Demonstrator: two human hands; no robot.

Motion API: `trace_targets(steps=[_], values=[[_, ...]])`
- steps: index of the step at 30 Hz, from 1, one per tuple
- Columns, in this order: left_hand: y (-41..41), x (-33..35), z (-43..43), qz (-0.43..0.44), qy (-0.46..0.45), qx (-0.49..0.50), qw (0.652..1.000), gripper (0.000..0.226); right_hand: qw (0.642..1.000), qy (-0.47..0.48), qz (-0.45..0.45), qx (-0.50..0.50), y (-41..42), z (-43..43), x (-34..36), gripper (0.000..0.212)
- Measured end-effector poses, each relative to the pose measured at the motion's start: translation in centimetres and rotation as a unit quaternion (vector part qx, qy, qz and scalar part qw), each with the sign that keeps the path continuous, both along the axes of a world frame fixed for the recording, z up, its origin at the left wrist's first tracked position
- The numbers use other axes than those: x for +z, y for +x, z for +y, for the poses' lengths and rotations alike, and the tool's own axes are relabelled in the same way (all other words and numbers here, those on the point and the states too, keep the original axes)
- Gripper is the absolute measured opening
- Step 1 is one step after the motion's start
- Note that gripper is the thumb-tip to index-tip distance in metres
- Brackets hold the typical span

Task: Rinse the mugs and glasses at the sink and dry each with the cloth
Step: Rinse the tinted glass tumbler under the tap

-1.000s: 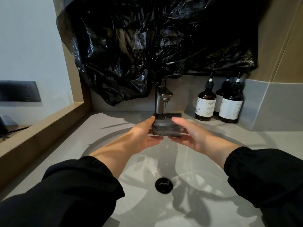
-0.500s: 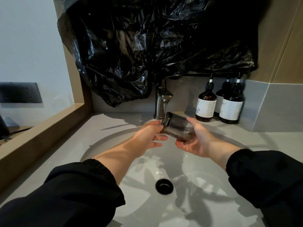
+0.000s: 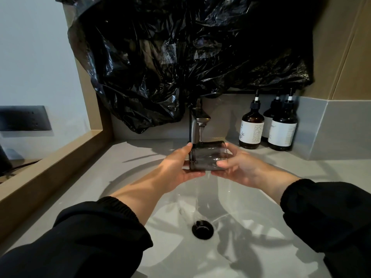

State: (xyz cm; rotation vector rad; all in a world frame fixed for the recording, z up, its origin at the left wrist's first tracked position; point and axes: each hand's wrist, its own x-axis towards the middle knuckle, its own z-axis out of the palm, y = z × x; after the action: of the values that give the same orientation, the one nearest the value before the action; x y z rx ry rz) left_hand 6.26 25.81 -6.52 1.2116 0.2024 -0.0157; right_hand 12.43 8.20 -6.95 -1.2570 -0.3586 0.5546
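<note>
A dark smoked glass (image 3: 207, 156) lies on its side under the running faucet (image 3: 198, 122), above the white sink basin (image 3: 251, 223). My left hand (image 3: 176, 167) cups its base end, thumb on top and fingers curled beneath. My right hand (image 3: 234, 167) holds the open rim end, with the thumb across the front of the glass. Water falls from the spout onto the glass and drips off below it toward the drain (image 3: 202, 229). No cloth or other mugs are in view.
Three brown pump bottles (image 3: 252, 129) stand on the counter at the back right. A black plastic sheet (image 3: 180, 57) hangs over the wall behind the faucet. A wooden ledge (image 3: 50, 167) runs along the left side of the counter.
The glass was tilted in my right hand alone half a second ago; both hands now hold it level on its side under the stream.
</note>
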Motion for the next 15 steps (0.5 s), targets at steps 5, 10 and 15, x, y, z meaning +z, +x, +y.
trace_targets(steps=[5, 10, 15], values=[[-0.1, 0.1, -0.8, -0.069, 0.086, 0.041, 0.993, 0.030, 0.999, -0.017, 0.043, -0.006, -0.8, -0.1, 0.7, 0.046], [-0.2, -0.2, -1.8, -0.101, 0.199, 0.035, 0.974, 0.048, 0.982, -0.080, 0.115, -0.128, -0.8, 1.4, 0.1, 0.055], [0.0, -0.3, -1.2, -0.104, 0.233, 0.009, 0.967, 0.061, 0.975, -0.057, 0.159, -0.146, -0.6, 1.3, -0.1, 0.055]])
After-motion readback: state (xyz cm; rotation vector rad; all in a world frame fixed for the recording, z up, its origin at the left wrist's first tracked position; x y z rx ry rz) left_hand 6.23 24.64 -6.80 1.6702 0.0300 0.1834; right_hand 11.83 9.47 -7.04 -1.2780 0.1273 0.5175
